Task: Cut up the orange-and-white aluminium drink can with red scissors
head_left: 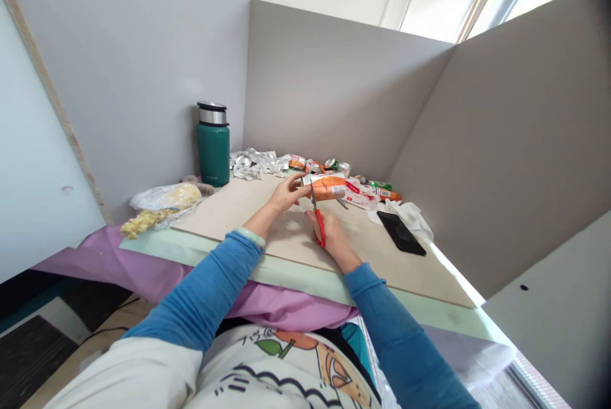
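An orange and white drink can lies on its side in the air above the board, its left end gripped by my left hand. My right hand is closed round the red handles of a pair of scissors. The dark blades point away from me and lie against the can near its left end. Whether they have gone through the metal cannot be made out. A pale bracelet circles my left wrist.
A beige board covers the table. Behind stand a green flask, crumpled plastic and several cans. At right lie a black phone and white tissue; at left, a bagged yellow item. Grey panels enclose the table.
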Demonstrator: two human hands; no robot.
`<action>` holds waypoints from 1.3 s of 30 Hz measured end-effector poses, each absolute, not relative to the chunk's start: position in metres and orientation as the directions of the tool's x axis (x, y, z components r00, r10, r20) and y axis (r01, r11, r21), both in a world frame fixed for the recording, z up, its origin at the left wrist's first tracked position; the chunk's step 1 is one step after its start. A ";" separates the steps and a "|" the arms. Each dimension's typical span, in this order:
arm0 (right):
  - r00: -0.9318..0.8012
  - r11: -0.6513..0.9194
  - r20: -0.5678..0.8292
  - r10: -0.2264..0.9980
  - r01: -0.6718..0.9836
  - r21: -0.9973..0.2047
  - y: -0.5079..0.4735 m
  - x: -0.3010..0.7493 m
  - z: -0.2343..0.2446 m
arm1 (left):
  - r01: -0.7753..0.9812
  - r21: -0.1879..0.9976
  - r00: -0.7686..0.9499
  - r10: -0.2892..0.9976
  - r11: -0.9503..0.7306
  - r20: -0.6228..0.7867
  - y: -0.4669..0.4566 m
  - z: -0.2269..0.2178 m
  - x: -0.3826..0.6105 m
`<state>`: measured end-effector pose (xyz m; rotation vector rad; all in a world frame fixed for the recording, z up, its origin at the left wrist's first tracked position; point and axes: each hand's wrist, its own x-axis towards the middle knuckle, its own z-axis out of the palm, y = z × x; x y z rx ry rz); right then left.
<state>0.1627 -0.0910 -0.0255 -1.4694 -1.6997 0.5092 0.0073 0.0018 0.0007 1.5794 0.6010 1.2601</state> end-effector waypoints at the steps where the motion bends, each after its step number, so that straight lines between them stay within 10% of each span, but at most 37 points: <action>1: 0.014 0.237 0.313 0.950 0.620 -0.748 -0.091 0.163 -0.026 | -0.193 0.900 0.337 0.835 -0.390 0.434 0.002 0.001 0.007; 39: -0.010 0.263 0.323 0.946 0.603 -0.753 -0.090 0.165 -0.028 | -0.187 0.857 0.272 0.813 -0.480 0.514 0.004 0.000 0.008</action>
